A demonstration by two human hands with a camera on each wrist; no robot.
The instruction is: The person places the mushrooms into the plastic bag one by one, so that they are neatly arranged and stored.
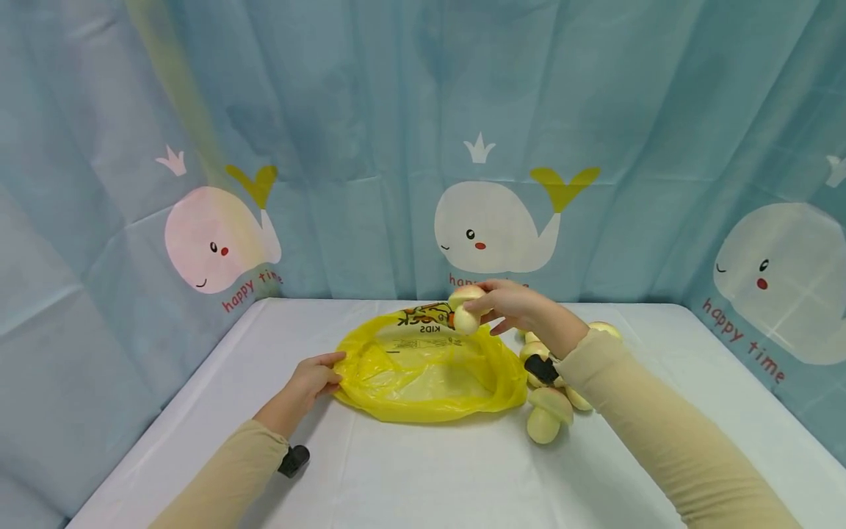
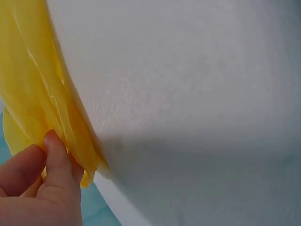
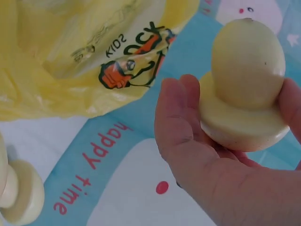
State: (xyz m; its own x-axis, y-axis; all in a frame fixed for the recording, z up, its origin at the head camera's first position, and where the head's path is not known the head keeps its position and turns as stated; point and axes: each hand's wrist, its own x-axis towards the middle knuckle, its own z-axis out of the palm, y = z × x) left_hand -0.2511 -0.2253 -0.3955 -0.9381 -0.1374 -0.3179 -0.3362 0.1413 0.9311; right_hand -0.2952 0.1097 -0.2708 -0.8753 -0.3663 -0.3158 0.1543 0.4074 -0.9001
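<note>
A yellow plastic bag (image 1: 423, 410) with printed lettering lies on the table, its mouth spread wide. My left hand (image 1: 313, 382) pinches the bag's left rim between thumb and fingers; the left wrist view shows the gathered yellow film (image 2: 70, 122) at the fingertips. Above the bag's far right edge, my right hand (image 1: 518, 305) holds a pale toy mushroom (image 1: 466, 320) by its cap. In the right wrist view that mushroom's rounded stem (image 3: 248, 63) points up, away from the palm. Beneath the right forearm, more toy mushrooms lie beside the bag, partly hidden.
The nearest loose mushroom (image 1: 546, 419) lies at the bag's right front. Another mushroom cap (image 1: 605, 329) shows behind the right forearm. A white cloth (image 1: 410, 477) covers the table. Blue curtains (image 1: 383, 147) with whale prints hang behind and at both sides.
</note>
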